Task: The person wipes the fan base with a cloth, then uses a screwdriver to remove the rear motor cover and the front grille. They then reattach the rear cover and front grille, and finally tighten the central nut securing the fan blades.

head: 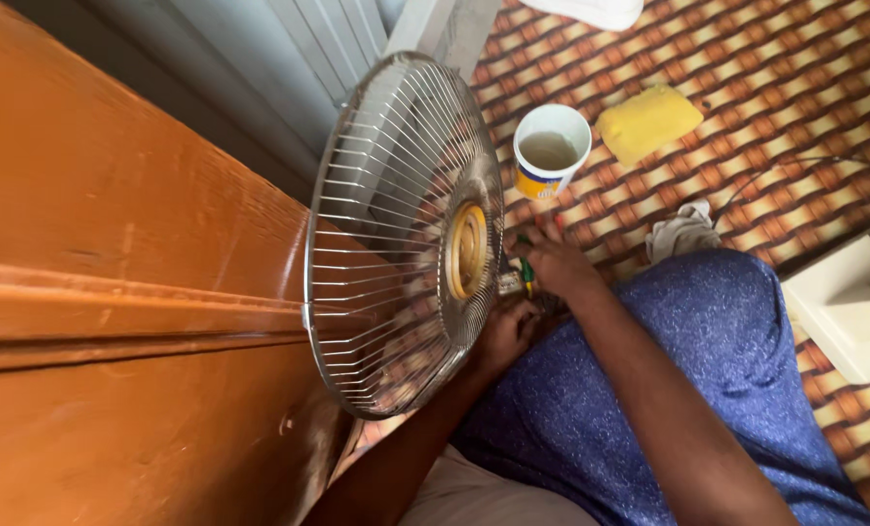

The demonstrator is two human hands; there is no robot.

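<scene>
Wire makes up the round silver fan guard (396, 234), thin spokes running from a gold plastic hub to a stiffer outer ring; it stands on edge beside the orange-brown wooden door (94, 253), over the person's blue-clad lap. The left hand (506, 336) is behind the guard's lower rim, seemingly steadying it, though its fingers are hidden and I cannot tell if they are closed. The right hand (552, 263) is curled around a small green-handled tool (526, 274) just behind the hub. I judge the guard light but springy; its spokes would bend easily, so the rim or hub are the safer holds. On the woven red-and-cream floor mat (795, 88) sit a white tub of cloudy liquid (550, 151), a yellow sponge (647, 121) and a grey rag (683, 232).
</scene>
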